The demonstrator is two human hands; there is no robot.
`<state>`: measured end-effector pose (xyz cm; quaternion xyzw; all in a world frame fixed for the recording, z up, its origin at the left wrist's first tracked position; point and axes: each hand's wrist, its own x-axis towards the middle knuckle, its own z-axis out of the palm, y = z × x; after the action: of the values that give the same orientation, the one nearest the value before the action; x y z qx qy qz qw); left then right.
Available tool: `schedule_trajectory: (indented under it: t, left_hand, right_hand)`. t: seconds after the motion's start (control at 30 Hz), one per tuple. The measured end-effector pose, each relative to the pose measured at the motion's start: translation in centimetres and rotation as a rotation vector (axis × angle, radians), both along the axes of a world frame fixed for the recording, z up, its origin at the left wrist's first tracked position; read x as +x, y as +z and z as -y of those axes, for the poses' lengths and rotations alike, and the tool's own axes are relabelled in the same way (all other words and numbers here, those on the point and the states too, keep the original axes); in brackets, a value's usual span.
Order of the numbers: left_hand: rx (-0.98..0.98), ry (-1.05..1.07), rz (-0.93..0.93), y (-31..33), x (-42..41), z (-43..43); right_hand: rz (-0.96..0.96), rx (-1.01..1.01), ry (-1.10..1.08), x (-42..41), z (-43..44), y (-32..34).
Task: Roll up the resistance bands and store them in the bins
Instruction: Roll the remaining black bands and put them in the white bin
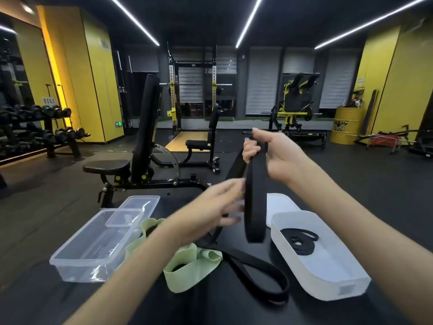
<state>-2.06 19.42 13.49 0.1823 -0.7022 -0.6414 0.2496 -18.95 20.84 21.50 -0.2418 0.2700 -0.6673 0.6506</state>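
Note:
A wide black resistance band (255, 207) hangs in a loop above the black table (210, 308). My right hand (269, 156) grips its top, fingers curled round it. My left hand (218, 207), blurred, touches the band's left side with straight fingers. The band's tail runs down to the table and curves toward the front (264, 270). A light green band (187, 268) lies crumpled under my left forearm. A white bin (328, 275) on the right holds a thin coiled black band (300, 240). A clear plastic bin (93, 249) stands on the left.
A clear lid (138, 205) leans on the clear bin's far end, and a white lid (278, 202) lies behind the white bin. Beyond the table stand weight benches (140, 141), a squat rack (192, 90), a dumbbell rack (35, 127) and a yellow drum (346, 125).

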Motion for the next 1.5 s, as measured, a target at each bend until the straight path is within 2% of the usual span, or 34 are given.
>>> schedule_trajectory:
  t: [0.3,0.4,0.5,0.57,0.63,0.73,0.8,0.83,0.9,1.0,1.03,1.1,1.2,1.33,1.4,1.5]
  left_hand:
    - [-0.137,0.064,-0.010,0.7,-0.3,-2.7]
    - [-0.218,0.133,0.031,1.1,-0.5,-2.4]
    - [-0.214,0.126,-0.014,2.1,-0.2,-2.3]
    - [-0.193,0.136,-0.058,2.6,-0.2,-1.7]
    - [-0.196,0.179,-0.073,3.0,-0.2,-0.9]
    - [-0.233,0.214,-0.089,3.9,-0.5,0.3]
    - [-0.205,0.234,-0.093,4.3,-0.7,1.1]
    - [-0.186,0.244,-0.090,4.5,-0.9,1.4]
    - [-0.151,0.265,-0.093,5.0,-1.2,2.0]
    - [-0.089,0.311,-0.108,6.2,-1.3,2.7]
    - [-0.073,0.315,-0.108,6.5,-1.3,2.9]
    - [-0.060,0.296,-0.093,7.1,-1.3,2.8]
    - [-0.031,0.286,-0.081,7.4,-1.7,2.8]
    - [0.019,0.228,-0.013,7.0,-1.4,3.5]
    - [-0.011,0.210,0.008,6.5,-1.3,4.1]
    - [-0.066,0.297,0.021,5.5,-1.7,5.8]
  right_hand:
    - [0.178,0.045,-0.032,-0.8,0.1,-1.6]
    - [0.144,0.046,-0.019,-1.0,0.3,-2.4]
    - [-0.003,0.081,-0.095,-1.3,0.2,-3.3]
    - [-0.143,0.162,-0.081,-1.6,0.1,-4.3]
    - [-0.348,0.258,0.052,-2.1,0.0,-5.9]
    - [-0.834,0.454,0.224,-2.6,-0.1,-8.2]
    - [-1.208,0.540,0.248,-2.3,-0.5,-8.2]
    - [-1.377,0.551,0.190,-2.1,-0.7,-7.9]
    - [-1.633,0.488,-0.072,-1.9,-1.1,-7.0]
    - [-1.942,0.239,-0.534,-2.3,-1.6,-5.5]
    - [-1.957,0.116,-0.586,-2.2,-2.0,-4.8]
    - [-1.889,-0.125,-0.491,-1.7,-2.8,-3.7]
    - [-1.704,-0.299,-0.293,-0.5,-2.6,-3.5]
    - [-1.541,-0.413,-0.444,-0.9,-0.6,-5.1]
    - [-1.505,-0.417,-0.422,-0.8,-0.5,-5.5]
    - [-1.412,-0.376,-0.371,-0.8,-0.3,-5.7]
